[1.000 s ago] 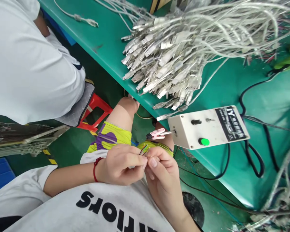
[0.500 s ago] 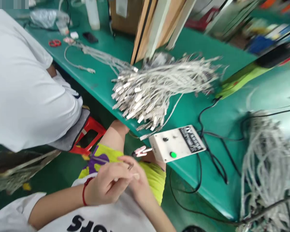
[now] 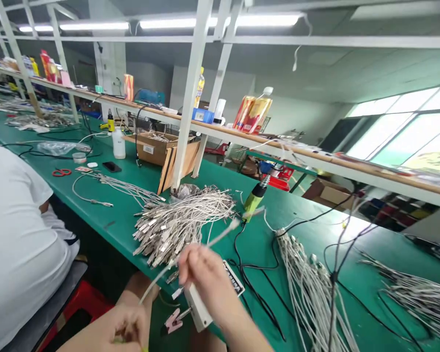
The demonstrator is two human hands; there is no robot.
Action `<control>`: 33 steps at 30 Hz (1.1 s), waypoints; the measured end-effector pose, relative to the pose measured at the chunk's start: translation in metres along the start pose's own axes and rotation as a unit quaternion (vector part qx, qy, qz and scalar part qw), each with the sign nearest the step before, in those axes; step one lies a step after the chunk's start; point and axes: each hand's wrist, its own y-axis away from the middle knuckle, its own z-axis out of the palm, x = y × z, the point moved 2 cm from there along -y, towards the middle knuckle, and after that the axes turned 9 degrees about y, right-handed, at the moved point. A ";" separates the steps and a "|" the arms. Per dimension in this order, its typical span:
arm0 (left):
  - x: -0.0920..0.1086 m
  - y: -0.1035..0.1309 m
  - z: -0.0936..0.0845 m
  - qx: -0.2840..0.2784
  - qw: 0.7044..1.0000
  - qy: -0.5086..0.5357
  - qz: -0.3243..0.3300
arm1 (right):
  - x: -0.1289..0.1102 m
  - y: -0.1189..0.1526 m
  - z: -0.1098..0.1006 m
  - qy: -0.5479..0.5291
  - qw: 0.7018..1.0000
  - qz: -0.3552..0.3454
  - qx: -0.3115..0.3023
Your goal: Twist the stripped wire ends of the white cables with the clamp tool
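Observation:
My right hand point(image 3: 204, 274) is raised in front of the bench, its thumb and fingers closed on a pale USB-type cable point(image 3: 220, 237). One end, with a light connector, points up and right; the other runs down towards my lap. Low at the left, my left hand point(image 3: 126, 322) is blurred, its fingers curled close to the lower end of the cable; what they hold is hidden. Behind my right hand, partly covered, is a white control box point(image 3: 200, 308) with a pink clip point(image 3: 173, 320) at its side. A large pile of cables point(image 3: 183, 220) lies beyond.
A green-and-black handheld tool point(image 3: 254, 200) stands on the green bench point(image 3: 113, 230). More cable bundles point(image 3: 311, 278) and black cords lie to the right. A co-worker in white point(image 3: 18, 234) sits at the left. A white post point(image 3: 190, 93) and shelf point(image 3: 297, 151) rise behind.
The view has tilted up, now showing the shelf and windows. My hands, close together over my lap before, have parted; the right has risen over the bench edge with the cable.

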 end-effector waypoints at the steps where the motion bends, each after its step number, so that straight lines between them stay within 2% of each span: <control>1: 0.000 -0.006 -0.008 0.010 1.000 0.021 -0.006 | -0.014 -0.017 -0.019 0.001 0.998 -0.010 0.069; 2: 0.004 -0.014 -0.017 0.035 0.999 0.034 0.008 | -0.026 -0.036 -0.037 0.005 0.993 -0.012 0.121; 4: 0.022 -0.032 -0.038 0.100 0.993 0.018 0.066 | -0.042 -0.076 -0.068 0.013 0.988 -0.017 0.156; 7: 0.068 -0.068 -0.069 0.150 0.980 -0.060 0.120 | -0.053 -0.131 -0.105 0.025 0.979 -0.006 0.203; 9: 0.097 -0.095 -0.084 0.181 0.960 -0.136 0.163 | -0.056 -0.156 -0.123 0.035 0.970 0.007 0.239; 11: 0.114 -0.119 -0.091 0.192 0.934 -0.228 0.195 | -0.058 -0.167 -0.139 0.052 0.962 0.023 0.267; 14: 0.109 -0.144 -0.093 0.208 0.904 -0.303 0.217 | -0.056 -0.156 -0.168 0.105 0.945 0.067 0.302; 17: 0.087 -0.150 -0.090 0.210 0.890 -0.329 0.236 | -0.045 -0.118 -0.204 0.186 0.920 0.133 0.319; 19: 0.075 -0.149 -0.090 0.205 0.882 -0.345 0.248 | -0.036 -0.079 -0.228 0.244 0.900 0.182 0.312; 22: 0.069 -0.151 -0.093 0.198 0.869 -0.368 0.264 | -0.031 -0.003 -0.258 0.325 0.873 0.232 0.281; 25: 0.076 -0.162 -0.095 0.187 0.854 -0.395 0.282 | -0.039 0.081 -0.282 0.391 0.837 0.259 0.282; 29: 0.085 -0.172 -0.088 0.168 0.838 -0.416 0.310 | -0.051 0.179 -0.308 0.470 0.750 0.320 0.338; 31: 0.084 -0.168 -0.080 0.185 0.832 -0.411 0.322 | -0.048 0.217 -0.315 0.500 0.700 0.371 0.351; 33: 0.076 -0.154 -0.071 0.213 0.827 -0.398 0.335 | -0.038 0.245 -0.318 0.518 0.657 0.425 0.346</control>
